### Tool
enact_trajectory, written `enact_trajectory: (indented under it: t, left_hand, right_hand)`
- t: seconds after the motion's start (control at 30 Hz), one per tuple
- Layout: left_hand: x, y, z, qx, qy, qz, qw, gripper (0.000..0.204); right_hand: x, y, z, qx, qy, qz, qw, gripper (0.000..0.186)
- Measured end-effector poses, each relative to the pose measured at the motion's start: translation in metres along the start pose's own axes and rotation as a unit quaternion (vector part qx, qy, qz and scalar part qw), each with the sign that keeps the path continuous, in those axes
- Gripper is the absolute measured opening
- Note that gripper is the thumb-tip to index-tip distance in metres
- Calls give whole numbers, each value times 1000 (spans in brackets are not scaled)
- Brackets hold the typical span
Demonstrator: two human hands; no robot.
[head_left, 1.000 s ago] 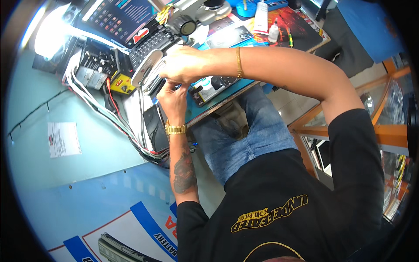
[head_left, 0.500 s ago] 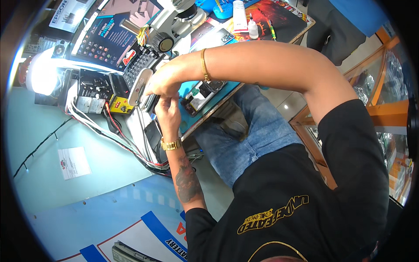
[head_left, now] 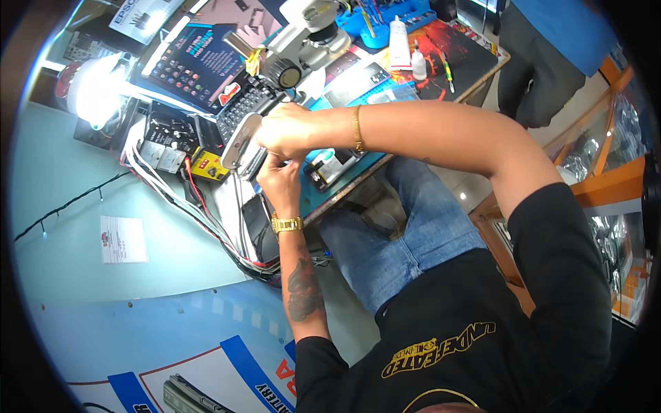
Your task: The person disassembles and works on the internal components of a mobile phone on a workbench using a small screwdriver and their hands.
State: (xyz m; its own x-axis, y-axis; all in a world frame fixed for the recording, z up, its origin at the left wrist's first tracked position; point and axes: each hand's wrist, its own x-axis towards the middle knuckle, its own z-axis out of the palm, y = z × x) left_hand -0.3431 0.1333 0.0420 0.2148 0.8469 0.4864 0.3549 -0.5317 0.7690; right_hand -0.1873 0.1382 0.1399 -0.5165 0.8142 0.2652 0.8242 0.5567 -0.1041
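My right hand (head_left: 286, 129) reaches across from the right with its fingers curled closed. Just below it, my left hand (head_left: 281, 184) comes up to meet it, its fingers bent and pressed together. What either hand holds, if anything, is hidden among the fingers. Both are beside a pale, rounded, flat device (head_left: 241, 143) on the bench. Partly covered by my right forearm, an opened phone (head_left: 336, 165) with its insides showing lies on a blue-green mat (head_left: 323, 199). A dark flat phone-like slab (head_left: 258, 219) lies to the left of my left wrist.
A microscope (head_left: 303, 31) stands beyond my hands, near a laptop (head_left: 206, 58). A yellow-and-black power unit (head_left: 208, 165) with cables (head_left: 186, 210) sits at left, under a bright lamp (head_left: 96, 93). A white tube (head_left: 399, 45) and a small bottle (head_left: 418, 63) stand farther back. Another person (head_left: 551, 58) is at far right.
The whole view has shifted, so the bench appears farther right and lower. My hands stay together beside the rounded device, and more of the opened phone is hidden by my right arm.
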Motion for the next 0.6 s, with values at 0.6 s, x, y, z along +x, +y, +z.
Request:
enact_trajectory:
  t: [0.6]
  left_hand:
    - [-28,-1,-10,197,-85,58,975,21]
  right_hand:
    - [-3,-10,-19,16,-95,-31,995,45]
